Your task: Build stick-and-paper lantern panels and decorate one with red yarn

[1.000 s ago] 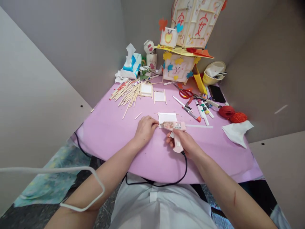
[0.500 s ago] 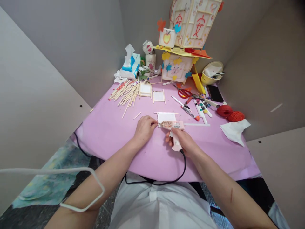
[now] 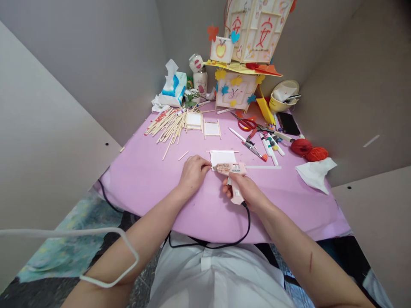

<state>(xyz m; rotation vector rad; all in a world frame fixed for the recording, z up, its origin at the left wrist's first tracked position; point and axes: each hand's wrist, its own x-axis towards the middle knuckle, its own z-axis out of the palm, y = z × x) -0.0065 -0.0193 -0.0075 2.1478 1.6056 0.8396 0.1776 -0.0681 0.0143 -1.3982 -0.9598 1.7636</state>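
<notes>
In the head view my right hand (image 3: 245, 188) grips a pink glue gun (image 3: 237, 188) by its handle. A clear glue stick (image 3: 265, 167) sticks out of its back, and its nozzle points left, close over the near left part of a small white paper panel (image 3: 222, 156). A thin wooden stick (image 3: 236, 151) runs along the panel's far edge. My left hand (image 3: 193, 174) pinches the panel's near left corner with thumb and fingertips. The gun's body hides most of the panel's near edge.
Wooden sticks (image 3: 171, 128) lie heaped beyond, beside two small framed panels (image 3: 212, 128). A decorated paper-and-stick lantern (image 3: 237, 92) stands behind. Red scissors (image 3: 246, 124), markers (image 3: 269, 147) and red yarn balls (image 3: 302, 147) are at right. The gun's black cord (image 3: 248, 222) hangs over the near edge.
The whole view has shifted slightly. Both hands, the glue gun and the paper panel keep nearly the same positions relative to one another.
</notes>
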